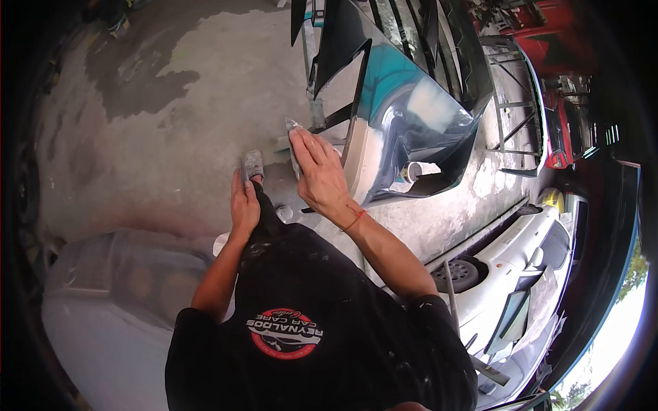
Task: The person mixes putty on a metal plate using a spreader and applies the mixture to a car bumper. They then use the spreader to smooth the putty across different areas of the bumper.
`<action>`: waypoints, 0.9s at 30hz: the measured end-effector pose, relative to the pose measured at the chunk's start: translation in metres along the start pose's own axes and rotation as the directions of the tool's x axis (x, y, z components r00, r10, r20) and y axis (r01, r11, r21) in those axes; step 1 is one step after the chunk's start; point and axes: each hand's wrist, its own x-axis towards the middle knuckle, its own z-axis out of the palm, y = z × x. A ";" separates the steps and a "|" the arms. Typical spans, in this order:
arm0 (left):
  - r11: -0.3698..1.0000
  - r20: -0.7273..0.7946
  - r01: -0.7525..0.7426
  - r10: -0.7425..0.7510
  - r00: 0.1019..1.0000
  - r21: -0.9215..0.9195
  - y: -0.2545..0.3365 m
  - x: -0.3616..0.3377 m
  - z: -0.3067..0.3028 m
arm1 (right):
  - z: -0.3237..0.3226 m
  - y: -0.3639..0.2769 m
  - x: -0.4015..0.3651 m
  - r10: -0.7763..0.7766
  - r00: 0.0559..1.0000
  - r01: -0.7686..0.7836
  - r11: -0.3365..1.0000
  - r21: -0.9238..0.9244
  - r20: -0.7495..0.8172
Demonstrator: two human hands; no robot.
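Observation:
My right hand [319, 168] is closed round a flat, pale-grey piece [293, 125] whose pointed end sticks out past the fingertips; its kind cannot be made out. That hand is close beside the left edge of a turquoise and dark car bumper cover [391, 75], which has pale filler-like patches [432, 106]. Lower and to the left, my left hand [245, 203] has its fingers together along a thin grey flat piece [243, 171], seen edge-on. A round can [411, 172] shows at the lower part of the bumper.
A sandalled foot [253, 164] stands on the stained concrete floor [192, 144]. A car under a translucent cover [103, 294] is at lower left. To the right are a white car [490, 274], a metal frame stand [514, 106] and red vehicle parts [562, 41].

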 end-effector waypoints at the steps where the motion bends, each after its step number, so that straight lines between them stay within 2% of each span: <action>1: 0.990 -0.104 -0.143 0.144 0.984 0.016 0.020 -0.001 -0.014 | 0.014 -0.001 0.003 0.178 0.983 -0.186 0.950 0.250 0.052; 2: 0.990 -0.108 -0.139 0.141 0.984 0.023 0.046 -0.005 -0.029 | 0.024 0.004 0.000 0.175 0.983 -0.183 0.949 0.258 0.054; 4: 0.980 -0.068 -0.133 0.125 0.990 -0.145 0.091 -0.012 -0.054 | 0.043 0.011 -0.007 0.193 0.949 -0.261 0.924 0.280 0.247; 8: 0.972 -0.077 -0.225 0.220 0.973 -0.064 0.099 -0.015 -0.053 | 0.048 -0.013 -0.011 0.110 0.981 -0.167 0.906 0.390 0.163; 10: 0.969 -0.036 -0.168 0.164 0.986 -0.183 0.094 -0.012 -0.045 | 0.061 -0.026 -0.022 0.202 0.963 -0.268 0.777 0.569 0.177; 11: 0.968 -0.031 -0.170 0.167 0.986 -0.185 0.083 -0.004 -0.043 | 0.047 -0.030 -0.024 0.208 0.962 -0.271 0.778 0.567 0.175; 12: 0.966 0.000 -0.018 0.019 1.000 -0.256 0.065 0.011 -0.042 | 0.027 -0.030 -0.027 0.110 0.916 -0.343 0.710 0.615 0.385; 13: 0.937 0.042 0.138 -0.132 0.990 -0.320 0.050 0.023 -0.041 | 0.012 -0.029 -0.033 -0.015 0.822 -0.429 0.641 0.637 0.569; 14: 0.936 0.043 0.142 -0.135 0.990 -0.322 0.040 0.032 -0.040 | 0.005 -0.027 -0.039 -0.024 0.861 -0.371 0.655 0.658 0.509; 15: 0.722 0.047 0.281 -0.326 0.944 -0.632 0.031 0.043 -0.037 | 0.002 -0.027 -0.045 -0.025 0.859 -0.371 0.659 0.655 0.512; 16: 0.394 0.116 0.338 -0.490 0.864 -0.855 0.033 0.048 -0.039 | 0.001 -0.025 -0.050 0.071 0.914 -0.318 0.736 0.597 0.400; 17: 0.393 0.114 0.336 -0.491 0.864 -0.856 0.033 0.048 -0.044 | 0.000 -0.024 -0.056 0.152 0.951 -0.277 0.803 0.528 0.268; 19: 0.264 0.300 0.412 -0.377 0.876 -0.872 0.033 0.049 -0.059 | -0.004 -0.020 -0.067 0.188 0.957 -0.278 0.811 0.515 0.222; 20: 0.108 0.386 0.452 -0.371 0.845 -0.885 0.035 0.049 -0.065 | -0.007 -0.019 -0.072 0.222 0.959 -0.282 0.816 0.504 0.178; 21: 0.095 0.385 0.462 -0.422 0.821 -0.882 0.039 0.045 -0.062 | -0.012 -0.018 -0.078 0.316 0.919 -0.393 0.768 0.506 0.236; 22: -0.057 0.557 0.568 -0.296 0.776 -0.821 0.011 0.043 -0.052 | -0.016 -0.016 -0.083 0.391 0.871 -0.492 0.706 0.510 0.298; 23: -0.180 0.684 0.660 -0.148 0.715 -0.729 -0.021 0.044 -0.051 | -0.018 -0.012 -0.087 0.498 0.772 -0.633 0.655 0.413 0.395; 24: -0.329 0.759 0.688 -0.187 0.624 -0.647 -0.001 0.037 -0.049 | -0.017 -0.012 -0.089 0.514 0.817 -0.575 0.697 0.429 0.261; 25: -0.384 0.800 0.742 0.012 0.599 -0.550 -0.012 0.034 -0.037 | -0.019 -0.018 -0.088 0.461 0.880 -0.467 0.801 0.374 0.112; 26: -0.370 0.836 0.780 0.017 0.549 -0.505 -0.001 0.032 -0.034 | -0.022 -0.022 -0.086 0.272 0.962 -0.261 0.924 0.279 0.001; 27: -0.358 0.872 0.820 0.027 0.488 -0.448 0.010 0.029 -0.029 | -0.025 -0.027 -0.081 0.067 0.993 -0.053 0.988 0.148 -0.093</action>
